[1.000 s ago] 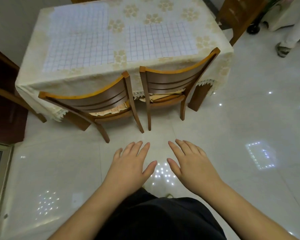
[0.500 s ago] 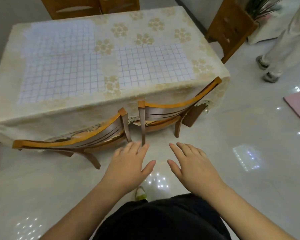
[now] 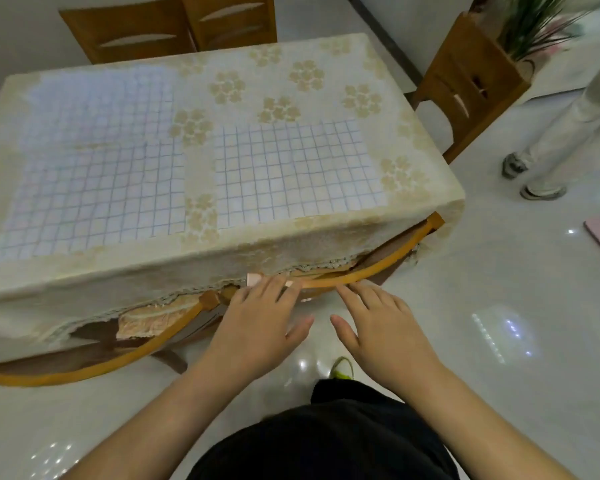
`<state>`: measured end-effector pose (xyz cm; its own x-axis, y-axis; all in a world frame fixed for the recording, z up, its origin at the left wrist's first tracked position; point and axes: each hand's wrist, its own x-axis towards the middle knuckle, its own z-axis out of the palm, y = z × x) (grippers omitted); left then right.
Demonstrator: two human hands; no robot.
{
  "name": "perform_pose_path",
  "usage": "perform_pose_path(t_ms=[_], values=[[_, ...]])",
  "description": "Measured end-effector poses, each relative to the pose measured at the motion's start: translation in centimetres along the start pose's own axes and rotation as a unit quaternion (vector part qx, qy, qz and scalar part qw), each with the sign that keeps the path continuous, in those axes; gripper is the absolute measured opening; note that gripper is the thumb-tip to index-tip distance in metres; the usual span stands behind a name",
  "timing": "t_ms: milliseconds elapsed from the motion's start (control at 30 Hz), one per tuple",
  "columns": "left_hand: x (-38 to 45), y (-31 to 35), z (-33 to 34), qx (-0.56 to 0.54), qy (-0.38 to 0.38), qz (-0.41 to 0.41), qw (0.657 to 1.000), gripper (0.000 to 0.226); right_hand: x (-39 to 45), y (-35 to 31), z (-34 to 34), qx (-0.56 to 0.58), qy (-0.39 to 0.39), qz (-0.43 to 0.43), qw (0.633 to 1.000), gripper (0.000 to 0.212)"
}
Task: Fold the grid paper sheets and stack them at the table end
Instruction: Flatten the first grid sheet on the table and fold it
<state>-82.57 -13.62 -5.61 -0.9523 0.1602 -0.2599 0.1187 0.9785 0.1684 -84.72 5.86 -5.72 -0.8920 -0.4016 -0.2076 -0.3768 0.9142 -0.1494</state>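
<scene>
A: Obs. 1, hands. Left hand (image 3: 257,327) flat, fingers straight and a little spread, holding nothing. Right hand (image 3: 378,327) the same, fingers apart. A second ago both hovered over bare floor, well short of the chairs; now the fingertips (image 3: 278,285) of the left overlap the top rail of the right-hand chair (image 3: 378,268), and the right's reach just beside that rail. Whether they touch the wood, I cannot tell.

B: Noted. The paper?

A: Obs. 2. Two grid paper sheets lie flat and unfolded on the surface (image 3: 326,244): the left sheet (image 3: 94,174) larger, the right sheet (image 3: 291,174) smaller, a strip of flowered tablecloth (image 3: 201,216) between them. Their places on the cloth match the earlier frames; the whole surface now fills far more of the view and sits much nearer.

B: Edges and room?

A: Obs. 3. The right sheet's near edge lies close to the surface's near edge; cloth hangs over that edge onto both tucked-in chairs. The left-hand chair (image 3: 84,368) stands beside the other, their rails nearly meeting. Open tiled floor (image 3: 499,375) to the right. Beyond the far right corner, another chair (image 3: 465,84), and a second person's legs (image 3: 561,140).
</scene>
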Motion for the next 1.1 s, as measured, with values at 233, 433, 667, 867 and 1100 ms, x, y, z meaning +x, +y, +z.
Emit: perform_pose_path(t_ms=[233, 433, 667, 867, 1100], values=[[6.8, 1.6, -2.5, -0.051, -0.007, -0.060, 0.997, 0.064, 6.9, 5.3, -2.6, 0.002, -0.019, -0.052, 0.998, 0.066], [10.4, -0.3, -3.3, -0.039, 0.023, -0.091, 0.995, 0.062, 12.4, 6.3, -3.6, 0.010, -0.022, -0.074, 0.997, 0.062], [14.4, -5.3, -3.9, -0.045, 0.013, -0.109, 0.993, 0.062, 18.7, 3.9, -4.1, 0.010, -0.045, -0.104, 0.994, 0.072], [17.6, -10.7, -3.2, -0.029, -0.002, -0.097, 0.995, 0.064, 22.8, 1.9, -3.7, 0.006, -0.061, -0.077, 0.995, 0.058], [20.9, -13.5, -3.3, -0.030, -0.005, -0.089, 0.996, 0.070, 27.2, 1.7, -2.9, 0.002, -0.098, -0.067, 0.993, 0.059]])
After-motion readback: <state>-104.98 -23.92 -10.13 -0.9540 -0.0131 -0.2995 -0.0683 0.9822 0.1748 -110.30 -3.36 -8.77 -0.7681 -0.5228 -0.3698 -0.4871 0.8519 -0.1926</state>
